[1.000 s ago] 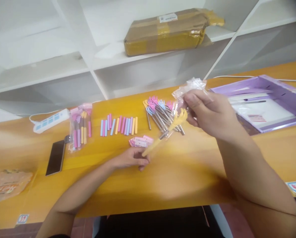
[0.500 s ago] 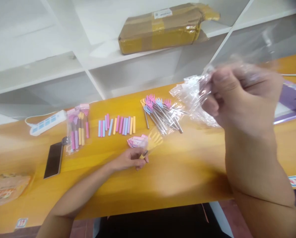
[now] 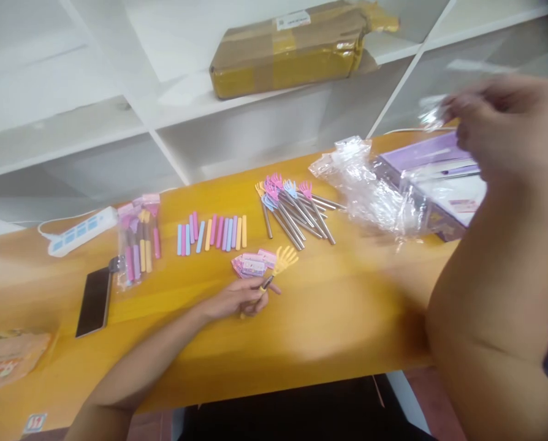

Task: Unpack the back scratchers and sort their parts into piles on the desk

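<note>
My left hand (image 3: 246, 297) is closed around a yellow back scratcher (image 3: 285, 260), whose hand-shaped head points away to the right. Just beyond my fingers lie small pink printed cards (image 3: 253, 264). Raised at the right, my right hand (image 3: 508, 122) pinches a clear plastic bag (image 3: 433, 113), blurred by motion. Below it are a heap of clear plastic bags (image 3: 370, 193) and a purple box (image 3: 416, 153). Metal-handled back scratchers (image 3: 296, 211) with pink, blue and yellow heads are piled mid-table. Coloured grip sleeves (image 3: 219, 233) stand in a row to their left.
Bagged back scratchers (image 3: 138, 245) lie at the left, beside a phone (image 3: 94, 300) and a white power strip (image 3: 83, 231). An orange-printed packet (image 3: 14, 358) rests at the far left of the wooden table (image 3: 329, 324). A taped cardboard parcel (image 3: 287, 52) sits on the shelf behind.
My right hand has swung right with the plastic, uncovering the bag heap and the purple box. My left hand keeps the yellow back scratcher in nearly the same place.
</note>
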`<state>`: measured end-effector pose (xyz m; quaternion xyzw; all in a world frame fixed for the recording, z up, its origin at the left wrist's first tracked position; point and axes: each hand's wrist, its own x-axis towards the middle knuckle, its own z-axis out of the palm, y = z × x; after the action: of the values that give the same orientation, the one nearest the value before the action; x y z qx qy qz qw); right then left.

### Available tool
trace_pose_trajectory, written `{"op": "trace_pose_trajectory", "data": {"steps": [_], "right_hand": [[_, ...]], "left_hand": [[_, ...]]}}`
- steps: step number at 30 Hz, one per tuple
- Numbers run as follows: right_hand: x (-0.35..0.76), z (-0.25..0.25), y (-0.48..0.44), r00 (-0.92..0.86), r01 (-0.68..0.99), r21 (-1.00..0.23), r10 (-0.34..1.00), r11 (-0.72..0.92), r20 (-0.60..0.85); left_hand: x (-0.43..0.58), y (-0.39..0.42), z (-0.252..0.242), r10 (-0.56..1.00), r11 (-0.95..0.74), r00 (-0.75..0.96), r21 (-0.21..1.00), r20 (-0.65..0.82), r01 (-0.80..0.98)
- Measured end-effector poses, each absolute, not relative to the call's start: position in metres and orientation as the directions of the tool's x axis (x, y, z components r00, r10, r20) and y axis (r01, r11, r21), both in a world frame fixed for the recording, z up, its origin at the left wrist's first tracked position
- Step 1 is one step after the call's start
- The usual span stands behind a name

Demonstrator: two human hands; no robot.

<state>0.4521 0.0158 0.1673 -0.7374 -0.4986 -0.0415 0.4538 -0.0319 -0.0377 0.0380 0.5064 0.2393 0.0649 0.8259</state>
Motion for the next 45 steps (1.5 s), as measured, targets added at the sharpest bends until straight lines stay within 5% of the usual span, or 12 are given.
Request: {"op": "trace_pose_trajectory", "data": {"steps": [5,14,17,20,23,25,27,30,33,35,45], "right_hand": [[0.440,0.134,0.066,0.589,0.721,-0.586,0.773,-0.370,0.236],[0.437,0.112,0.070,0.368,0.889,-0.419,0.834,-0.186,0.410],[0.429,0.127,0.059,0.322,0.921,-0.330,0.882,-0.208,0.343],[0.407,0.148,0.047,0.286,0.907,-0.374,0.935,-0.194,0.210],[0.357,0.160,0.027,-0.165,0.818,-0.568,0.983,0.093,-0.076],[0.307,0.155,0.012,-0.593,0.604,-0.743,0.785,0.289,-0.177],[0.253,0.141,-0.004,-0.791,0.337,-0.882,0.607,0.328,-0.077],[0.192,0.113,-0.024,-0.698,0.119,-0.954,0.706,0.277,0.118],[0.169,0.094,-0.033,-0.580,0.002,-0.980,0.799,0.197,0.159],[0.168,0.091,-0.035,-0.570,-0.062,-0.991,0.811,0.119,0.133],[0.189,0.133,-0.051,-0.556,0.035,-0.970,0.811,0.242,0.183]], "left_hand": [[-0.035,-0.036,0.034,0.308,0.425,0.905,0.894,-0.293,0.144],[-0.033,-0.035,0.033,0.380,0.427,0.876,0.897,-0.297,0.118],[-0.033,-0.035,0.036,0.431,0.418,0.846,0.900,-0.315,0.122],[-0.033,-0.036,0.043,0.543,0.381,0.791,0.922,-0.281,0.066],[-0.034,-0.039,0.058,0.693,0.161,0.700,0.983,-0.174,0.085],[-0.037,-0.043,0.069,0.768,-0.101,0.639,0.974,-0.052,0.201],[-0.040,-0.046,0.078,0.784,-0.396,0.611,0.847,0.111,0.355],[-0.045,-0.045,0.085,0.689,-0.721,0.611,0.454,0.391,0.523],[-0.049,-0.039,0.088,0.527,-0.795,0.642,0.056,0.556,0.604],[-0.051,-0.033,0.092,0.449,-0.809,0.700,-0.081,0.555,0.583],[-0.052,-0.034,0.140,0.407,-0.885,0.812,-0.039,0.418,0.464]]}}
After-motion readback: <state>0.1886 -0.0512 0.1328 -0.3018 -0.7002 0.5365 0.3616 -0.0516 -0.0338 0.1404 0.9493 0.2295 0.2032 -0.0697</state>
